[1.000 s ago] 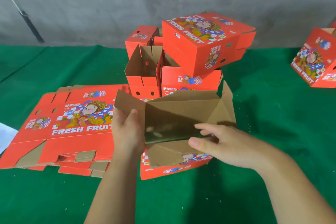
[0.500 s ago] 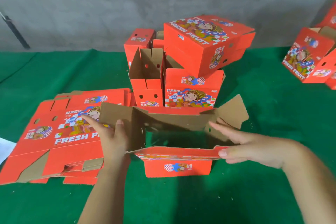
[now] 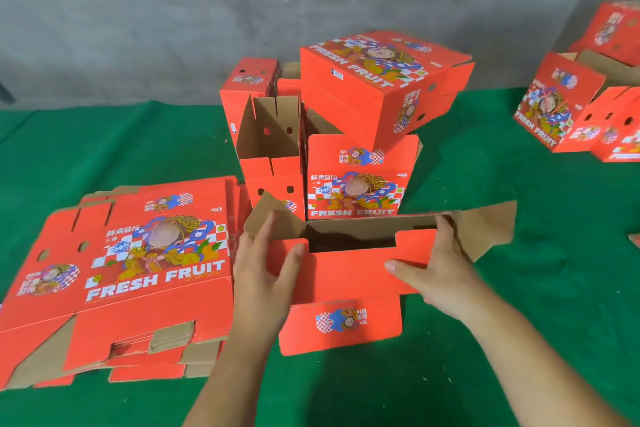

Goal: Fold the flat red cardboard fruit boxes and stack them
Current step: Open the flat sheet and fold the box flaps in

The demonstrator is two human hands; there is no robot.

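Observation:
A half-formed red fruit box (image 3: 349, 274) stands on the green table in front of me, its near red flap folded over the opening and brown side flaps sticking out left and right. My left hand (image 3: 266, 267) grips the flap's left end, thumb on top and fingers behind on the brown side flap. My right hand (image 3: 440, 267) grips the flap's right end, thumb on the red face and fingers curled over the edge. To the left lies a pile of flat red boxes (image 3: 131, 270). Behind stands a stack of folded boxes (image 3: 374, 87).
The green table (image 3: 536, 288) ends at a grey wall behind. More folded red boxes (image 3: 581, 107) sit at the far right. An open-topped box (image 3: 270, 142) stands in the stack's left part. A scrap lies at the right edge (image 3: 634, 239).
The box has been turned upright from lying open toward me. Both hands shifted onto the near red flap, which has come down over the opening.

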